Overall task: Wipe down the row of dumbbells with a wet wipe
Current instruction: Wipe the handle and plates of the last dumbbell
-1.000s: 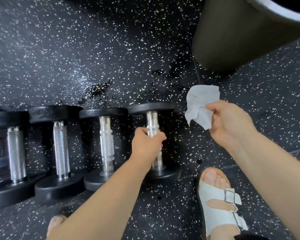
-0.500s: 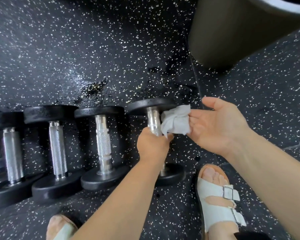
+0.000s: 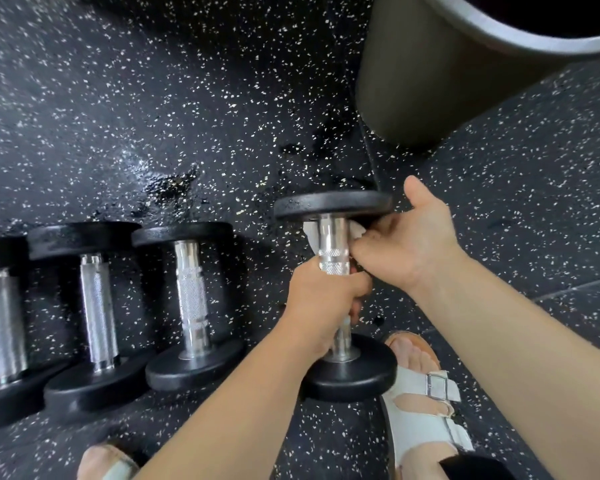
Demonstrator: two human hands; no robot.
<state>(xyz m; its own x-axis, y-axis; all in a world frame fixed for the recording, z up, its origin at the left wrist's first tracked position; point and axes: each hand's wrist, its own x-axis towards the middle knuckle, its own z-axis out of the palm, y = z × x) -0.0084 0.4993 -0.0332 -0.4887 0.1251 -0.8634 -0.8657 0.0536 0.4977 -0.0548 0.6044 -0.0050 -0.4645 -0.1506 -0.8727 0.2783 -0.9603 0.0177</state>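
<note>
Sandalled feet are framing the bottom of the view on the speckled black floor (image 3: 153, 98) — the right foot in a white buckled sandal (image 3: 426, 407), the left foot (image 3: 101, 460) only partly showing at the lower edge. Above them the left hand (image 3: 321, 303) is clenching the knurled steel handle of the rightmost dumbbell (image 3: 336, 306), fingers wrapped fully round the bar's lower half, the near black head sitting just beside the sandal. Higher on the same bar the right hand (image 3: 406, 244) is pressing a white wet wipe (image 3: 310, 233) around the smooth part of the handle just under the far head, fingers curling behind it and thumb sticking up; most of the wipe is hidden, with only crumpled edges peeking out on both sides. To the left, three more dumbbells (image 3: 191, 299) are lying side by side in a row — handles pointing away. Beyond, a damp patch (image 3: 170, 185) is glistening on the floor, and a large dark bin (image 3: 430, 71) is standing at the far right.
</note>
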